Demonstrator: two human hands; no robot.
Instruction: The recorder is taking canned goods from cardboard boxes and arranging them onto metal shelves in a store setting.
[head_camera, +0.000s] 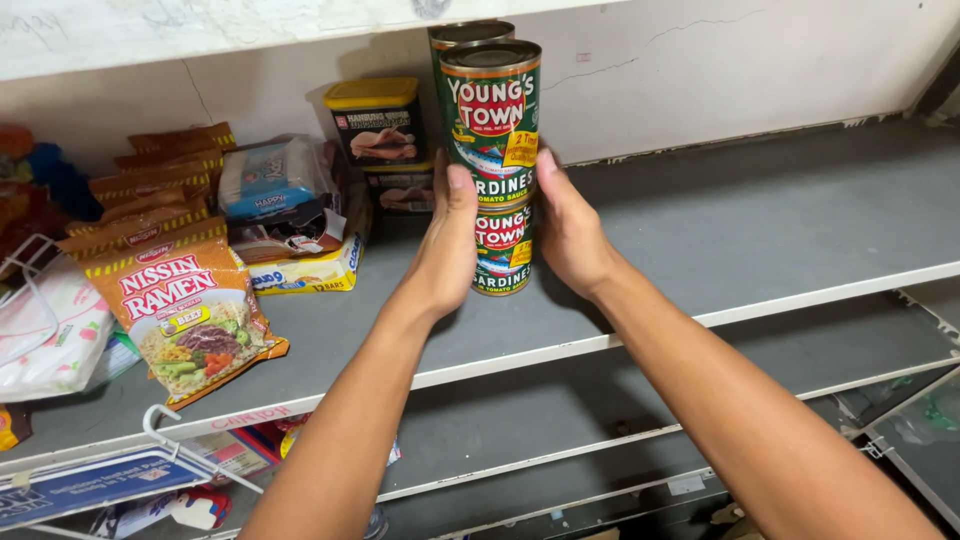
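Two green tin cans with red and yellow labels stand stacked on a grey shelf (760, 220). My left hand (447, 245) presses the left side of the stack and my right hand (567, 232) presses its right side, both around the join between the upper can (492, 115) and the lower can (503, 255). Another can of the same kind (465, 33) stands behind the upper one, mostly hidden.
Left of the cans are dark rectangular tins with yellow lids (376, 120), a pale blue packet (268, 178), a yellow box (305, 275) and several orange noodle packets (190, 320). A white wire rack (180, 445) juts out at lower left. Lower shelves (560, 430) run below.
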